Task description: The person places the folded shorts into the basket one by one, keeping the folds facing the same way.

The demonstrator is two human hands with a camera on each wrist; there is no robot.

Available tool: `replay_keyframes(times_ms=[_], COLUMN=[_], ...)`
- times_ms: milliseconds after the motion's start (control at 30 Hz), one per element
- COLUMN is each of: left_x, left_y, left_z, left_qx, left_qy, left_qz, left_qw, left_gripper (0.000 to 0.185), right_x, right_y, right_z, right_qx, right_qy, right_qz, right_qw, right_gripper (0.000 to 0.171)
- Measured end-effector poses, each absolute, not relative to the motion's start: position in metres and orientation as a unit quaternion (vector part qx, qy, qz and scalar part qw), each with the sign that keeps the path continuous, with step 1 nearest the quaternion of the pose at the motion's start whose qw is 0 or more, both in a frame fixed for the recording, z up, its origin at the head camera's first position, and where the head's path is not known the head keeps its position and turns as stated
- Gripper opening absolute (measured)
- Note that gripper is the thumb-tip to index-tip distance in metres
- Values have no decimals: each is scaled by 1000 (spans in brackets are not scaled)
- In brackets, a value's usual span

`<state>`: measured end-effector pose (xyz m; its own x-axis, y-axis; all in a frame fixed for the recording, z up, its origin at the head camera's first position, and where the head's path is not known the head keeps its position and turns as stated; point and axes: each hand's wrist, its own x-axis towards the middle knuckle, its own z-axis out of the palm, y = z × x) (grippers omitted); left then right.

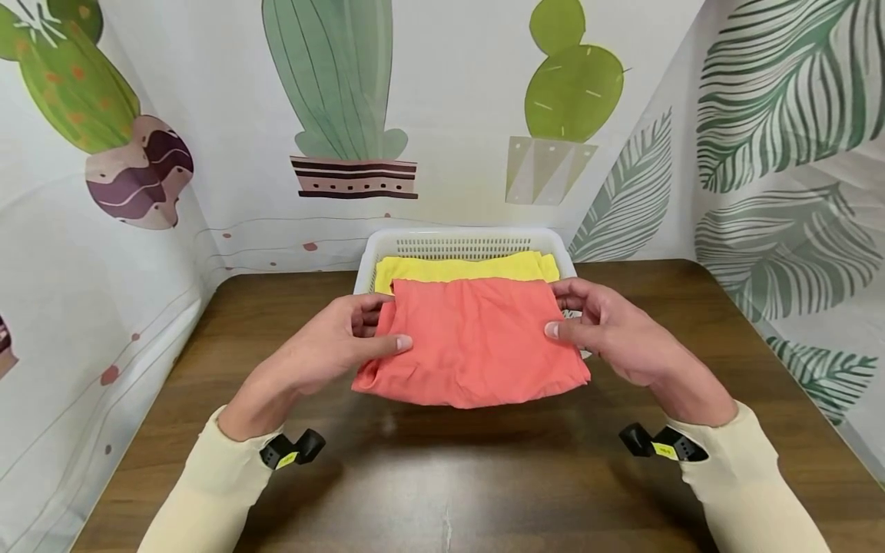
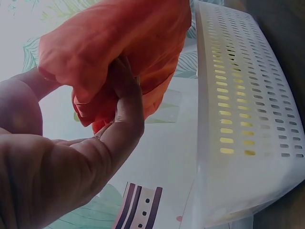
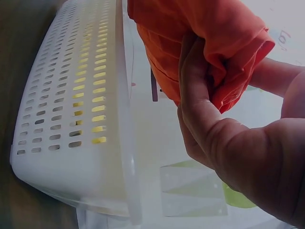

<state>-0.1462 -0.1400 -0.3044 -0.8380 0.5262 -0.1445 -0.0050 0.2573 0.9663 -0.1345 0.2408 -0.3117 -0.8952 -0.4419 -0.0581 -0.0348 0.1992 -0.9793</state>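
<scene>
A: Fingers (image 1: pixel 404 343)? Both sets pinch the folded orange cloth (image 1: pixel 477 346), left hand (image 1: pixel 332 346) and right hand (image 1: pixel 608 330) at opp. edges.

B: Where's it at?

A: Held above the table (image 1: pixel 484 476), just in front of the white basket (image 1: pixel 459 242) w/ a yellow cloth (image 1: pixel 459 269).

**Coral, yellow, white on dark wood**

The folded cloth (image 1: pixel 477 346) is coral-orange. A yellow cloth (image 1: pixel 463 268) lies in the white slotted basket (image 1: pixel 456 244). The desk (image 1: pixel 442 476) is dark brown wood grain. Sleeves (image 1: pixel 207 491) are cream. The backdrop (image 1: pixel 442 100) shows green cacti and striped leaves.
</scene>
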Motion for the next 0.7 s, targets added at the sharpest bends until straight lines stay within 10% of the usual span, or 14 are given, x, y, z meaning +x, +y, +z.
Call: replay_keyframes(times_ms=[700], left_x=[-162], left_y=[-138], left_z=[-296], left_qx=[165], left_qy=[752], left_qz=[605], left_qw=[202], left_gripper=[51], right_x=[-148], right_y=[240], right_z=[-302], right_qx=[-147], right_qy=[724], right_qz=[-657], right_qw=[148], right_gripper=[58])
